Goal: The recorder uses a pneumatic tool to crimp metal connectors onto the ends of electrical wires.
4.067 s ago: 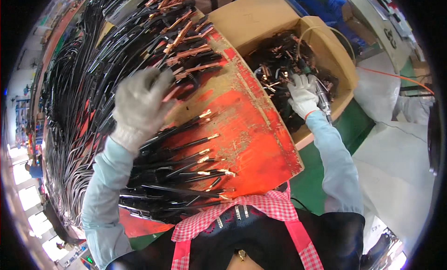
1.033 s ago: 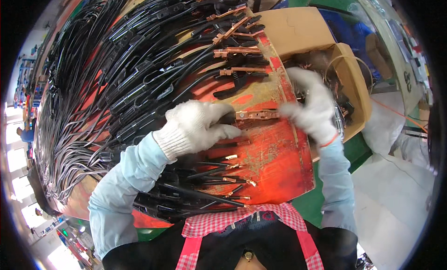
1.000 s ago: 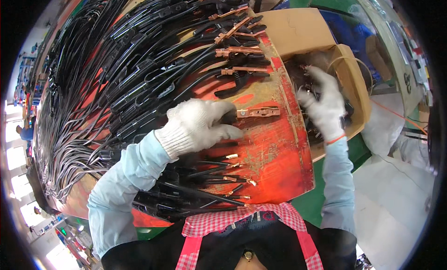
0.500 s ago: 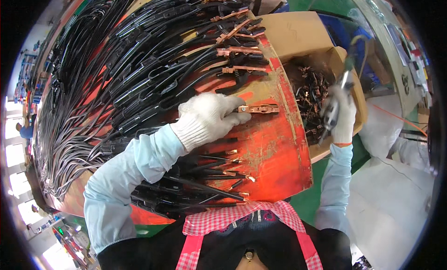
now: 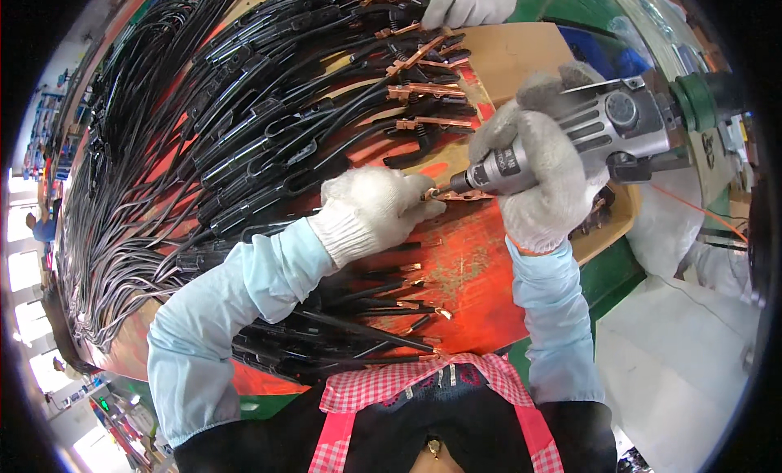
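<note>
My left hand (image 5: 373, 202), in a white knit glove, is closed on a copper clamp piece (image 5: 471, 196) above the red tabletop (image 5: 468, 269). Only part of that piece shows beyond the fingers and the tool tip. Gloved too, my right hand (image 5: 550, 167) wraps round a grey power screwdriver (image 5: 607, 127). The tool lies nearly level, its bit (image 5: 444, 189) touching or very near the copper piece at my left fingertips. Beside my left hand lie black welding electrode holders (image 5: 261, 167) with cables. Several finished-looking copper jaws (image 5: 428, 91) stick out beyond them.
A cardboard box (image 5: 607, 241) of dark and copper parts stands right of the table, partly hidden by my right hand. Grey cables (image 5: 122, 253) run down the left. At the far edge another person's gloved hand (image 5: 468, 2) is near the copper jaws. Bare-ended cables (image 5: 407, 306) lie nearer me.
My right hand has swung left from over the box with the screwdriver, bringing its bit to the copper piece. My left hand stays nearly in place. Another person's gloved hand has appeared at the far edge.
</note>
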A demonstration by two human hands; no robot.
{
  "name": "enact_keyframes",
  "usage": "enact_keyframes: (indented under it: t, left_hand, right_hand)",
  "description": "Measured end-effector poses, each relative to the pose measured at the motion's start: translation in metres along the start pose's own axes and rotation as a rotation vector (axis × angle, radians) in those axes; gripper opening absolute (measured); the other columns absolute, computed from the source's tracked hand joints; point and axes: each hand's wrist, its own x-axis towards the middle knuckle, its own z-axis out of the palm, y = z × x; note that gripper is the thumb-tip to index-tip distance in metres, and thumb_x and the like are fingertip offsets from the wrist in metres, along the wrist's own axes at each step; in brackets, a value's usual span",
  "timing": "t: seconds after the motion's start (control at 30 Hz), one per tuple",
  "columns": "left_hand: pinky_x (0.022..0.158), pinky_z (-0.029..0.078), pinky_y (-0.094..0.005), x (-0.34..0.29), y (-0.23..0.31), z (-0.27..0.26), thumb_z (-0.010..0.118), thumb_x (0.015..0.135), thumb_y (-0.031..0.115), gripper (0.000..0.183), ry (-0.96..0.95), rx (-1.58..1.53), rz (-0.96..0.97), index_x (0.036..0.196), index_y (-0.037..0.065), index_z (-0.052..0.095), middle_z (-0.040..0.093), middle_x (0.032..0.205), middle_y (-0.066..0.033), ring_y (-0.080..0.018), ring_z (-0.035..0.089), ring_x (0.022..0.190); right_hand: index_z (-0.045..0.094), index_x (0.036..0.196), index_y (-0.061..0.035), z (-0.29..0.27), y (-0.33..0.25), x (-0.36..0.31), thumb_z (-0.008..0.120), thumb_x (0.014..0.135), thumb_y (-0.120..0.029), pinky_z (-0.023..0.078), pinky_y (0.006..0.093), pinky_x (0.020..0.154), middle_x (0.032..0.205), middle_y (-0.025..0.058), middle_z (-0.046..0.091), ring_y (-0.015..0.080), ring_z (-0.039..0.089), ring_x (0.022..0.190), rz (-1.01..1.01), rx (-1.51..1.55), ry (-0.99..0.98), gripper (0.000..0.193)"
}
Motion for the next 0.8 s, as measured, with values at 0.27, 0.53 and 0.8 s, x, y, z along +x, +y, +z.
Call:
enact_keyframes:
  t: [0.27,0.53,0.8]
  left_hand:
    - [0.060,0.055,-0.0455,0.001,-0.001,0.000,0.063,0.093,0.048,0.033,-0.033,0.011,-0.012,0.110,0.020,0.069,0.070,0.078,-0.0110,-0.0338,0.070,0.073]
    - [0.059,0.055,-0.0474,0.001,-0.004,0.004,0.060,0.095,0.049,0.034,0.000,0.012,0.041,0.105,0.018,0.069,0.070,0.077,-0.0119,-0.0345,0.070,0.072]
    - [0.059,0.055,-0.0479,0.000,-0.004,0.009,0.060,0.094,0.050,0.035,0.058,0.032,0.041,0.101,0.017,0.065,0.070,0.076,-0.0120,-0.0352,0.069,0.071]
  right_hand:
    - [0.058,0.122,0.0105,0.014,-0.001,-0.002,0.044,0.094,-0.041,0.056,0.0410,0.073,0.099,0.0206,0.066,0.0298,0.067,0.082,-0.070,-0.190,0.033,0.061]
    - [0.059,0.121,0.0093,0.023,0.001,0.000,0.044,0.095,-0.039,0.055,0.0395,0.070,0.096,0.0198,0.067,0.0283,0.067,0.079,-0.119,-0.330,0.042,0.057]
    - [0.060,0.120,0.0081,0.028,0.002,-0.003,0.045,0.096,-0.037,0.055,0.0381,0.067,0.094,0.0189,0.067,0.0269,0.067,0.077,-0.130,-0.392,0.036,0.053]
